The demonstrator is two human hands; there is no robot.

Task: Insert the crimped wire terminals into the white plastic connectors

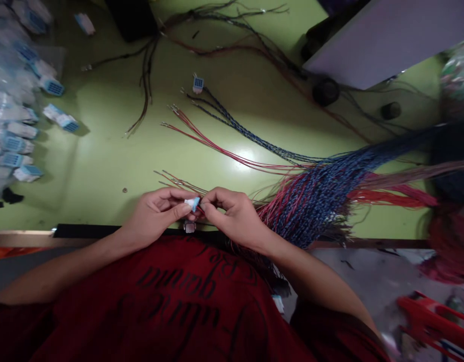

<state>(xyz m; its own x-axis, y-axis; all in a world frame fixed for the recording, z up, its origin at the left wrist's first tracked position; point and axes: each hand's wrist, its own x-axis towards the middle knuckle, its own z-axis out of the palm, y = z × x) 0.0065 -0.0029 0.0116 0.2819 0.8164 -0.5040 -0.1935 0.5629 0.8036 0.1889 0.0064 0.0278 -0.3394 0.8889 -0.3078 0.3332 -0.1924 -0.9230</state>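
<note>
Near the front edge of the green table, my left hand [160,211] pinches a small white and blue wire connector [192,203]. Close against its blue face is my right hand [228,211], thumb and finger pressed together on a thin wire whose end is hidden by the fingers. A greyish multi-hole connector [189,227] sits just below my left fingertips, at the table edge. Several loose wires [175,179] with metal tips lie just beyond both hands. Farther up, red wires [217,147] and twisted blue wires [247,131] stretch leftward, near another blue and white connector [198,84].
A thick bundle of blue and red wires [318,201] covers the table's right side. White and blue connectors [13,145] in plastic bags fill the left. Dark cable harnesses [149,65] lie at the back, with a pale panel [386,40] at upper right.
</note>
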